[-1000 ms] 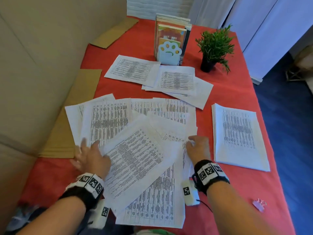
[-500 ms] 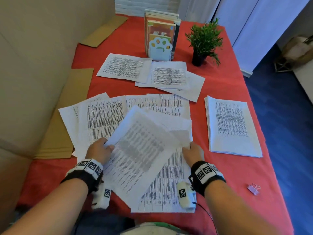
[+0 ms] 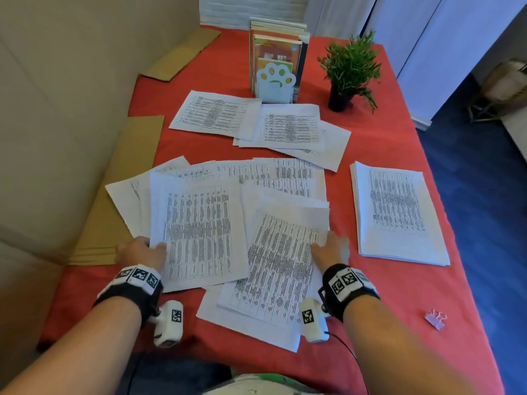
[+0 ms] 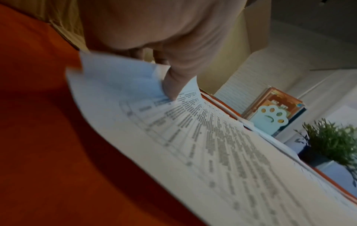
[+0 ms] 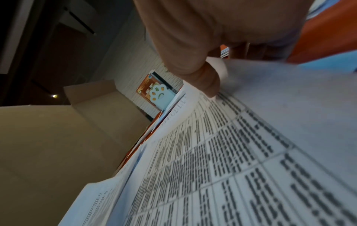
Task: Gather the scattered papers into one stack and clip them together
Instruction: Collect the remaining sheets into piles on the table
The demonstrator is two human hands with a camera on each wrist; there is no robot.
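On the red table (image 3: 385, 143), my left hand (image 3: 141, 250) pinches a printed sheet (image 3: 196, 232) by its left edge, thumb on top; my right hand (image 3: 330, 248) pinches a second sheet (image 3: 281, 269). Both lie overlapping the scattered papers (image 3: 273, 175).

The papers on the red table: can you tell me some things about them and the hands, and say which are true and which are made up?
1. The left hand pinches a printed sheet at its edge. True.
2. The pink clip is already on the papers. False: it lies alone on the red table, to the right of the right arm.
3. The right hand holds the plant. False: it holds a sheet; the plant stands far off beside the books.
4. A neat stack lies to the right of the right hand. True.
5. All papers are in one pile. False: many still lie scattered, some near the books.
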